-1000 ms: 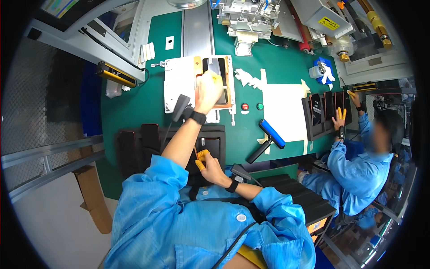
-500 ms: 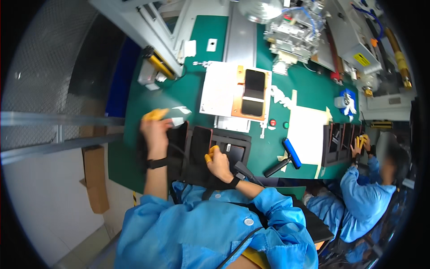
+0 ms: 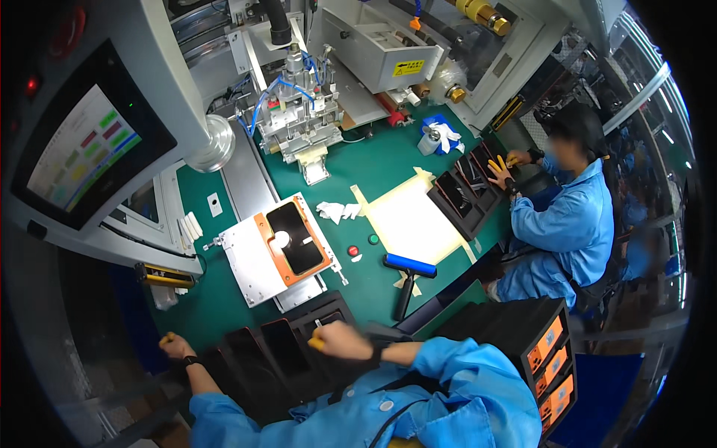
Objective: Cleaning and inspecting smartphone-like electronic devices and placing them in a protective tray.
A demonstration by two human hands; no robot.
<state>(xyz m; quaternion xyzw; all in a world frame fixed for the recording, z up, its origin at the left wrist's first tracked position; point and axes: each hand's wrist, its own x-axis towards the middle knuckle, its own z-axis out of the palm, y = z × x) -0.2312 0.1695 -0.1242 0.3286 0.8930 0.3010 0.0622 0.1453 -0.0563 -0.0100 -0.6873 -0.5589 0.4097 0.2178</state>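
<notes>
My left hand [image 3: 177, 346], yellow covers on its fingertips, is closed beside the left edge of the green table; whatever its fingers hold is hidden. Over the right part of a black foam tray [image 3: 334, 302], my right hand [image 3: 345, 342] is curled and slightly blurred, also with yellow fingertips. A small white tab [image 3: 317, 322] shows close to its fingers, and I cannot make out what they grip. Dark phones [image 3: 284, 346] lie in the tray's slots between my hands. Beyond them, another dark phone [image 3: 300, 252] rests in an orange fixture [image 3: 270, 248] on a white plate [image 3: 243, 263].
A blue roller [image 3: 410, 265] lies near a taped white sheet [image 3: 414, 216]. Red [image 3: 353, 251] and green [image 3: 373, 239] buttons sit by the fixture. A metal press [image 3: 299, 112] stands behind. At right, a co-worker [image 3: 571, 205] handles another black tray; stacked trays [image 3: 485, 328] stand below.
My view has swung right. My left hand has gone from above the tray to the table's left edge; the clear film with white patches by it no longer shows. My right hand stays over the tray.
</notes>
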